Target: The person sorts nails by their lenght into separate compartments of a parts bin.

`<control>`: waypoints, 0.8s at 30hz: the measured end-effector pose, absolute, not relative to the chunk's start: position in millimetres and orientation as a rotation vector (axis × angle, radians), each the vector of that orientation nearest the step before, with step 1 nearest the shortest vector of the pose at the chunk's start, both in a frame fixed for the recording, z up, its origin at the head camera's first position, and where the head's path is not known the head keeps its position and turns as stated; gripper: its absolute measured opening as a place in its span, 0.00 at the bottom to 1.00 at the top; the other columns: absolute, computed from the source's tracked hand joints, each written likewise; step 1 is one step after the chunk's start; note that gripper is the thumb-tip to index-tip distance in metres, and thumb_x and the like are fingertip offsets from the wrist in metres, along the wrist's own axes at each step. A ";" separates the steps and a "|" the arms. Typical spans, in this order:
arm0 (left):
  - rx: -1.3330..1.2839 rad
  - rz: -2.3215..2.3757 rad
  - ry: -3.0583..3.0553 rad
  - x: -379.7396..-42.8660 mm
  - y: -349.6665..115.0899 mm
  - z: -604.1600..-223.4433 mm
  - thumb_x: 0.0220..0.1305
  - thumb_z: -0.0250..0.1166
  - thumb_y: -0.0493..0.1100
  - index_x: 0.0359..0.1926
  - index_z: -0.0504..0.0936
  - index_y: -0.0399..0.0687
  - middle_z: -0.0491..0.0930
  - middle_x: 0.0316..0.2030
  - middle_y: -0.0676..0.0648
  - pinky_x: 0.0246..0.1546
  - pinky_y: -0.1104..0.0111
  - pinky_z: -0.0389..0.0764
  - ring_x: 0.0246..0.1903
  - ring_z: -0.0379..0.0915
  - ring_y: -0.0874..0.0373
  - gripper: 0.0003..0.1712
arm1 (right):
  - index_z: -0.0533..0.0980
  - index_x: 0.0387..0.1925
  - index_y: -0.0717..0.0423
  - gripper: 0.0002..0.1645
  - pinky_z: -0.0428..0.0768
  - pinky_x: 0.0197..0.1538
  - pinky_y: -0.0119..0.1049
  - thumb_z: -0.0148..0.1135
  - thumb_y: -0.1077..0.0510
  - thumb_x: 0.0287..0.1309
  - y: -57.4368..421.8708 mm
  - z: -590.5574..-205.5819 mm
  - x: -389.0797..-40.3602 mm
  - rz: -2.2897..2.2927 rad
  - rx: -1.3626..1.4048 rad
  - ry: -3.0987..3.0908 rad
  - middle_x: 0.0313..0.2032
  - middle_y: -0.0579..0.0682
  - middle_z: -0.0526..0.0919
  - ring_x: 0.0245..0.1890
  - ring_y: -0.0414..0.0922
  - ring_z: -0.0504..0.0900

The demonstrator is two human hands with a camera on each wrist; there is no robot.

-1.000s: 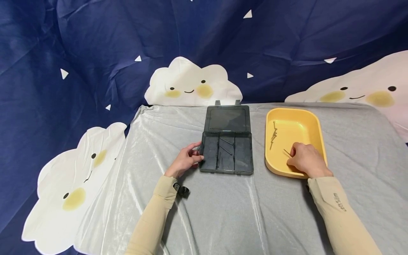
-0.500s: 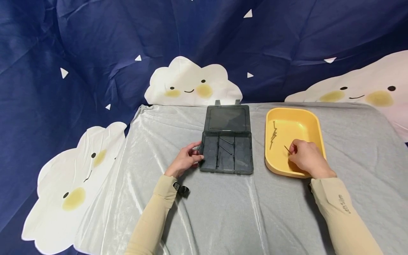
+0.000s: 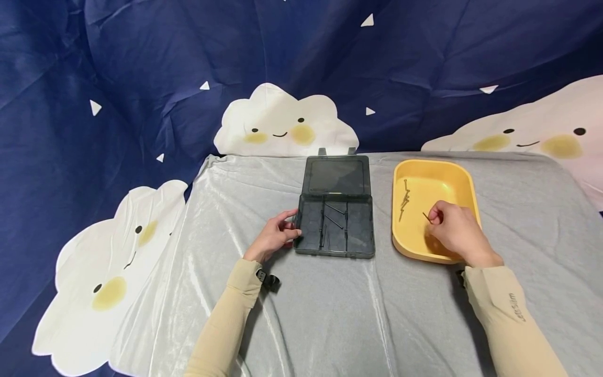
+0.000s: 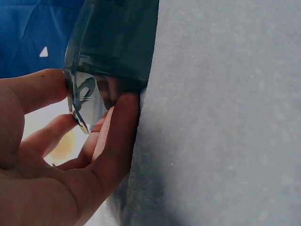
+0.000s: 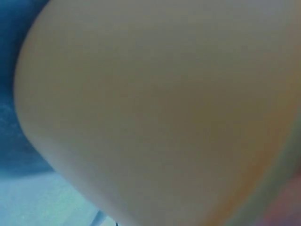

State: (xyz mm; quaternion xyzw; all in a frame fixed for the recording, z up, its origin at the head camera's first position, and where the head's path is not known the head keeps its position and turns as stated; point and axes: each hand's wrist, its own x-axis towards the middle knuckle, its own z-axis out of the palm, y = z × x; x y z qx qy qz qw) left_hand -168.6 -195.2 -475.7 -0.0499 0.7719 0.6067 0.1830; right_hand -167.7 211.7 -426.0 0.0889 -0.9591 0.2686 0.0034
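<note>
In the head view my right hand [image 3: 456,230] pinches a thin dark screw [image 3: 426,217] between thumb and fingertips, over the yellow tray [image 3: 399,242]. Several more screws [image 3: 403,200] lie in a line along the tray's left side. My left hand [image 3: 277,236] grips the left edge of a dark see-through compartment box [image 3: 360,230], whose lid [image 3: 336,175] lies folded back. Several screws [image 3: 333,221] rest in the box's middle compartments. In the left wrist view the left hand's fingers [image 4: 120,136] curl against the box wall [image 4: 117,47]. The right wrist view is blurred, and the screw cannot be seen there.
A wrinkled grey cloth [image 3: 330,314] covers the table. Behind it hangs a dark blue backdrop [image 3: 400,68] with printed clouds. The tray stands right of the box, with a strip of cloth between them.
My right hand has risen slightly and shifted right within the tray, taking the pinched screw with it, and the screw's angle has changed. The left hand and the box stay put.
</note>
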 end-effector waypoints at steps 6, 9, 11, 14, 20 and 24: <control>-0.136 1.714 2.177 -169.0 -195.1 -476.4 0.58 0.66 0.31 0.70 0.66 0.53 0.72 0.36 0.49 0.32 0.72 0.77 0.31 0.69 0.62 0.39 | 0.72 0.25 0.57 0.10 0.64 0.31 0.34 0.67 0.65 0.45 209.0 -418.5 -165.5 0.868 0.301 -2.922 0.21 0.48 0.74 0.25 0.47 0.70; -0.135 1.713 2.177 -168.9 -194.9 -476.4 0.58 0.66 0.31 0.70 0.66 0.53 0.72 0.36 0.49 0.32 0.72 0.77 0.31 0.69 0.62 0.39 | 0.72 0.25 0.56 0.11 0.63 0.31 0.33 0.68 0.65 0.45 207.1 -414.7 -164.5 0.873 0.298 -2.893 0.22 0.48 0.74 0.25 0.46 0.70; -0.135 1.712 2.178 -168.9 -194.9 -476.6 0.58 0.66 0.31 0.70 0.66 0.53 0.73 0.36 0.49 0.32 0.72 0.77 0.31 0.69 0.62 0.39 | 0.72 0.25 0.56 0.11 0.63 0.31 0.33 0.69 0.65 0.45 205.8 -412.3 -163.9 0.873 0.297 -2.875 0.22 0.48 0.75 0.25 0.46 0.70; -0.132 1.717 2.179 -168.7 -195.2 -477.3 0.58 0.66 0.31 0.70 0.66 0.53 0.73 0.36 0.49 0.33 0.73 0.77 0.32 0.70 0.62 0.39 | 0.72 0.24 0.55 0.12 0.63 0.31 0.34 0.70 0.64 0.44 204.2 -409.1 -163.5 0.861 0.303 -2.855 0.21 0.47 0.75 0.24 0.45 0.70; -0.129 1.713 2.187 -168.5 -195.8 -477.8 0.58 0.66 0.31 0.70 0.66 0.54 0.72 0.36 0.49 0.33 0.73 0.76 0.32 0.69 0.61 0.39 | 0.72 0.23 0.55 0.12 0.63 0.30 0.33 0.71 0.65 0.45 201.1 -404.8 -163.1 0.861 0.339 -2.843 0.21 0.47 0.75 0.24 0.44 0.70; -0.123 1.708 2.188 -168.5 -195.6 -477.2 0.58 0.66 0.31 0.70 0.66 0.54 0.72 0.36 0.49 0.33 0.72 0.76 0.32 0.70 0.62 0.40 | 0.72 0.23 0.55 0.13 0.62 0.30 0.29 0.72 0.64 0.45 198.6 -401.2 -161.3 0.889 0.349 -2.829 0.21 0.47 0.75 0.23 0.42 0.69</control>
